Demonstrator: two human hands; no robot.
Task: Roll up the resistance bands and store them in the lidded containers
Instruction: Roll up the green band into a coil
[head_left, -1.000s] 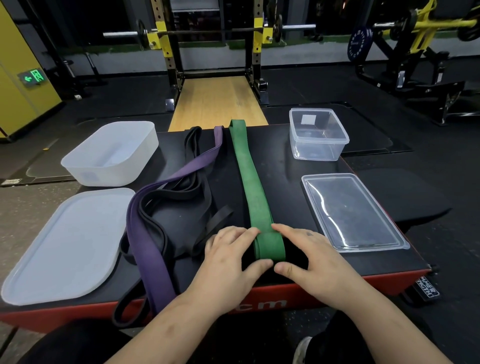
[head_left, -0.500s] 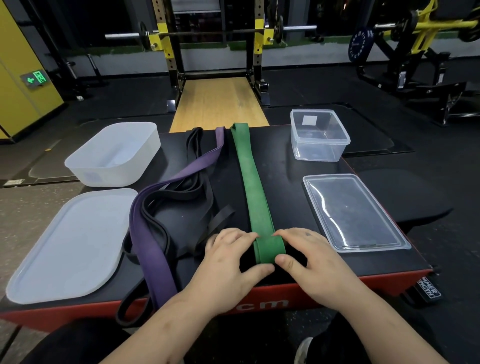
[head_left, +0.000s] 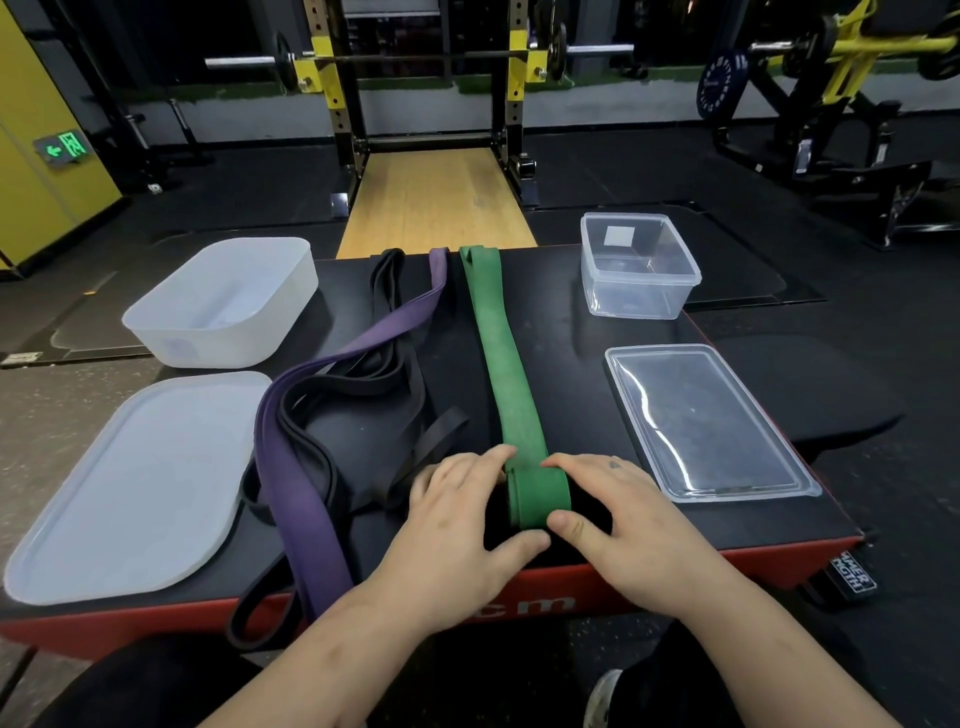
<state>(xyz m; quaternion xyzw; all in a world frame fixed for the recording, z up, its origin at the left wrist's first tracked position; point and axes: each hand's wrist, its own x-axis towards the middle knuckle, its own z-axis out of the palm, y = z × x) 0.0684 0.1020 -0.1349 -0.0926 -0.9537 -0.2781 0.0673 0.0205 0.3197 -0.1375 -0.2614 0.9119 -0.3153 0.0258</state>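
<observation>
Two hands, left hand (head_left: 457, 519) and right hand (head_left: 618, 514), pinch green band (head_left: 498, 353) at rolled end, thumbs against fingers. Roll slightly fatter than second ago; most length not yet rolled.

"cm" on box edge (head_left: 582, 592), "MMER NGTH" on black tag (head_left: 854, 578)

We record one plain green band (head_left: 498, 358), one purple band (head_left: 296, 483) and several black bands (head_left: 439, 436). The counter (head_left: 566, 332) is black on top, with a red front edge carrying white lettering. One tub (head_left: 223, 353) and its lid (head_left: 130, 488) are frosted white. The other tub (head_left: 634, 296) and lid (head_left: 701, 421) are clear, that tub bearing a white label. The rack (head_left: 345, 119) is black with yellow brackets.
</observation>
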